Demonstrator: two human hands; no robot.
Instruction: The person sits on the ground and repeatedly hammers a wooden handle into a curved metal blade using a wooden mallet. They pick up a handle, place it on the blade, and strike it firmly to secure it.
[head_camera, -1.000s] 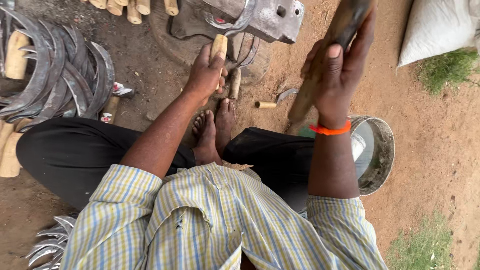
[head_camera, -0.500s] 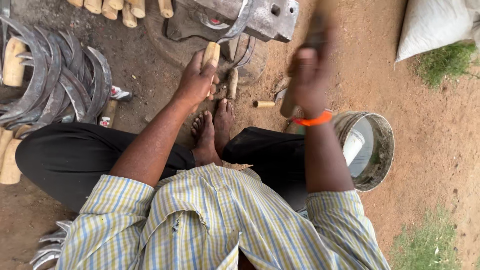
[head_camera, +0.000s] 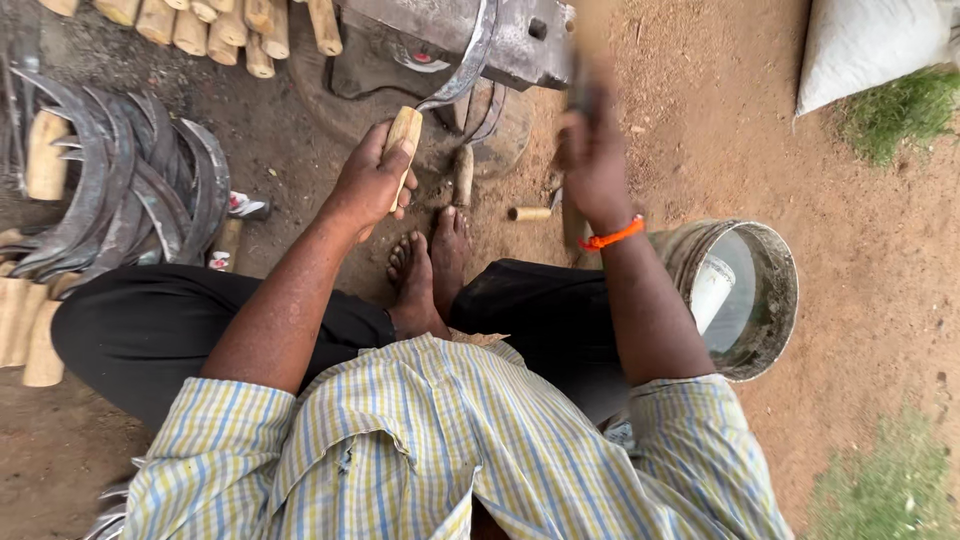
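Soft, even daylight here, looks overcast, with no hard shadows anywhere, just a bit of shade under the legs. Most of the frame is sharp, but the right hand (head_camera: 592, 160) at upper center is smeared with motion blur, and whatever it grips is a blurry streak. Mild glare on the water in the metal bucket (head_camera: 770, 300) at right.

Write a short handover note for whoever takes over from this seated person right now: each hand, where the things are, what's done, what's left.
Left hand: grips a sickle's wooden handle, its blade curving up over the metal block.
Right hand: raised, closed on a blurred tool.
Done: pile of handled sickles at left.
Left: loose wooden handles at the top; bucket at right.
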